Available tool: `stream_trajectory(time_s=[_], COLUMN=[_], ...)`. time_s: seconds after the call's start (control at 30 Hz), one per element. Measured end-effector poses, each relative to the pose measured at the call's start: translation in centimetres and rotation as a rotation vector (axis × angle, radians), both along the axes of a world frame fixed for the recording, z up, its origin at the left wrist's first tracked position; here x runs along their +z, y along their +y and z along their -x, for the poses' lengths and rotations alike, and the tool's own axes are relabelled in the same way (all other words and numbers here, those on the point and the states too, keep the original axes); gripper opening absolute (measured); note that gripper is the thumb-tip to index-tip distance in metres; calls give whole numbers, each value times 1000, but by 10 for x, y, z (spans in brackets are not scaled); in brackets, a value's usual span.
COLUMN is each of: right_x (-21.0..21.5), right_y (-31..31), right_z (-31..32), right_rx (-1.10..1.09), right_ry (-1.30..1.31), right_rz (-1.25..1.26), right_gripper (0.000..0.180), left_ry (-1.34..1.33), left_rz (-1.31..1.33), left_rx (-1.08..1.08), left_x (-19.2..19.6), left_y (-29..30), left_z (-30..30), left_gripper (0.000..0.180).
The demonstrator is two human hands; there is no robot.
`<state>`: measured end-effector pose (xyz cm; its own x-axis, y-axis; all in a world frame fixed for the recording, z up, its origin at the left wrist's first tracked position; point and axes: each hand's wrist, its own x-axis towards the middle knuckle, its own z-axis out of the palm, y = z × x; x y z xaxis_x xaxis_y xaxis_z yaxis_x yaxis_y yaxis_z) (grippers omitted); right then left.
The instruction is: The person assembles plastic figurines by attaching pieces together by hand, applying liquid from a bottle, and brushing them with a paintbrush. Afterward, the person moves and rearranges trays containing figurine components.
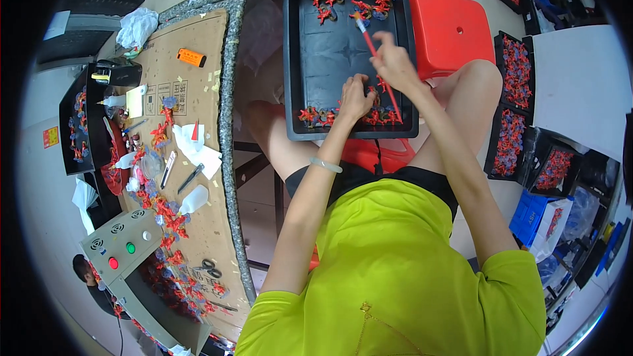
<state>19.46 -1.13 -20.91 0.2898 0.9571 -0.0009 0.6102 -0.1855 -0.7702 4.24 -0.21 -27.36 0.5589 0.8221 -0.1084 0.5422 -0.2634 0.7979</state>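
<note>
Right hand (394, 62): a red brush (378, 59) is gripped over the black tray (292, 59).
Left hand (356, 97): fingers are clenched on small red figures (369, 117) at the tray's near edge.

- A bright yellow-green short-sleeved shirt (402, 277) covers the torso and shoulders.
- A small gold-coloured zip pull (363, 308) sits at the chest.
- Black shorts (395, 178) show below the shirt's hem.
- A pale, translucent bangle (326, 165) circles the left wrist.
- Forearms and legs are bare.
</note>
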Motion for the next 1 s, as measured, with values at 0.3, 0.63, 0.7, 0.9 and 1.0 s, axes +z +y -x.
stream_trajectory(time_s=[0.3, 0.63, 0.7, 0.9, 1.0], right_x=[147, 115, 120, 163, 167], right_y=[-129, -167, -165, -123, -117], right_z=[-55, -29, -22, 43, 56], right_rx=[70, -109, -204, -108, -83], right_ry=[1445, 1387, 1241, 639, 716], right_rz=[-542, -613, -545, -496, -473], right_gripper=[33, 21, 20, 23, 21], left_ry=[269, 135, -522, -897, -990], left_rz=[-612, -388, 604, 699, 790], left_rx=[-542, -178, 233, 260, 318], left_x=[23, 40, 101, 210, 225], left_y=[2, 34, 30, -57, -75], left_z=[-78, -52, -40, 6, 21], left_gripper=[34, 18, 22, 28, 25])
